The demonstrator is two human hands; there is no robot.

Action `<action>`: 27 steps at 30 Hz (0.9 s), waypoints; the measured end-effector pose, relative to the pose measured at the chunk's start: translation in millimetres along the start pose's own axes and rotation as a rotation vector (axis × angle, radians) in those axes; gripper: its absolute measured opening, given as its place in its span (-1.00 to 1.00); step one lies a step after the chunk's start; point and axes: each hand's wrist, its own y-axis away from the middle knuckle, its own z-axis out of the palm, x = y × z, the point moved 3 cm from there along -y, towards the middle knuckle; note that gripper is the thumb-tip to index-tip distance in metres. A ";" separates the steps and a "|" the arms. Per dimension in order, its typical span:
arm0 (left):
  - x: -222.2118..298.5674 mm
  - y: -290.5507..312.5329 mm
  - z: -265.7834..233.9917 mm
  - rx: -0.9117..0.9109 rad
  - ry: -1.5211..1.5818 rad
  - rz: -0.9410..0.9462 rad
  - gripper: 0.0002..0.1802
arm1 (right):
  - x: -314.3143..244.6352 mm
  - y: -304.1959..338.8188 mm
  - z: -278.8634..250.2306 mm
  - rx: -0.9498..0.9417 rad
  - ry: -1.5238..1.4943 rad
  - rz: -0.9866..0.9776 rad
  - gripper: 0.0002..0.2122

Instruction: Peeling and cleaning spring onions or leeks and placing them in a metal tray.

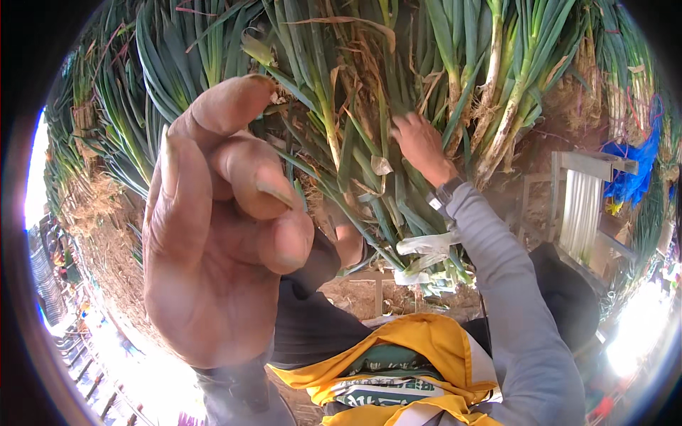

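Large and close to the camera, my left hand point(227, 241) is raised palm toward me. Its fingers are loosely bent with gaps between them, and no object shows in the palm. My right hand point(425, 148), with a dark watch point(446, 190) at the wrist, reaches over a heap of long green onions point(334, 106). Its fingers stretch toward the leaves, the tips slightly blurred; nothing shows in its grasp. Near my knees, white plastic strips point(428, 243) lie across the lower ends of some stalks. A loose onion bundle point(511, 106) with pale, rooty stems lies right of that hand.
More green onion bunches point(167, 57) line the far side and left. At the right stand a small wooden stool-like frame point(593, 165) and a blue plastic sheet point(639, 167). Straw-strewn brown ground point(106, 234) shows at the left. A yellow apron point(433, 334) covers my lap.
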 end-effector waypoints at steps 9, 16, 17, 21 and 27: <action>-9.3 -6.2 -3.3 -0.055 0.051 0.057 -0.54 | 17.8 -62.8 64.2 0.271 0.012 0.281 -0.64; -17.8 -15.8 2.1 -0.230 0.052 0.126 -0.54 | 59.7 -82.0 56.9 -0.019 -0.335 0.403 -0.60; -17.7 -14.5 4.2 -0.201 0.035 0.108 -0.55 | 64.2 -79.8 50.8 -0.054 -0.445 0.432 -0.58; -9.4 -6.4 -0.2 -0.145 0.025 0.082 -0.54 | 19.9 -39.8 -1.7 -0.176 -1.055 0.319 -0.57; -1.7 -2.0 11.0 0.044 -0.049 0.069 -0.52 | -1.3 44.1 -21.9 -0.348 -1.480 0.410 -0.63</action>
